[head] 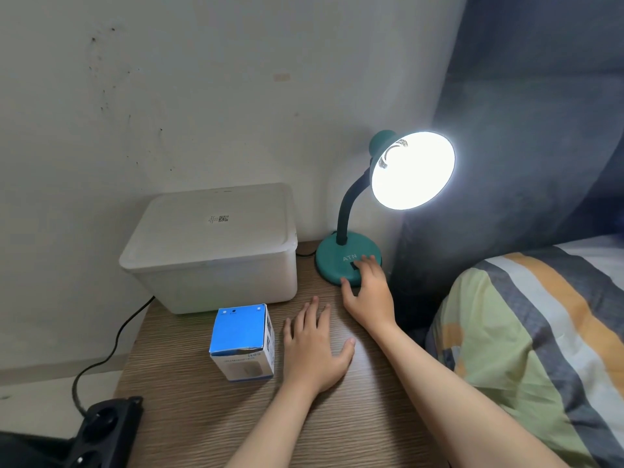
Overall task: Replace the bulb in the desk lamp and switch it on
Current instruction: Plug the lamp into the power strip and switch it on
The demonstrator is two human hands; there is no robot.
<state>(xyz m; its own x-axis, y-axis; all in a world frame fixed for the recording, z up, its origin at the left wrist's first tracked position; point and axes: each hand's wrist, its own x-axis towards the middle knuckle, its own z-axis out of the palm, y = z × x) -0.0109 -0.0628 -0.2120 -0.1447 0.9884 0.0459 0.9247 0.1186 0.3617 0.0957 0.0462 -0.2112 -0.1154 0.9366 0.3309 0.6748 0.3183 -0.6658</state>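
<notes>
A teal desk lamp stands at the back right of the wooden table, its round base [334,261] against the wall. Its shade [413,170] faces me and glows bright white, so the bulb inside is lit and washed out by glare. My right hand [369,292] rests on the front of the base, fingertips on the dark switch, thumb at the base's rim. My left hand [314,346] lies flat on the table with fingers spread, holding nothing. A blue and white bulb box [241,342] stands just left of my left hand.
A white lidded plastic bin [216,244] sits at the back left of the table [337,417]. A black cable [111,352] drops to a black power strip [101,430] at the lower left. A striped blanket [526,349] lies on the bed at the right.
</notes>
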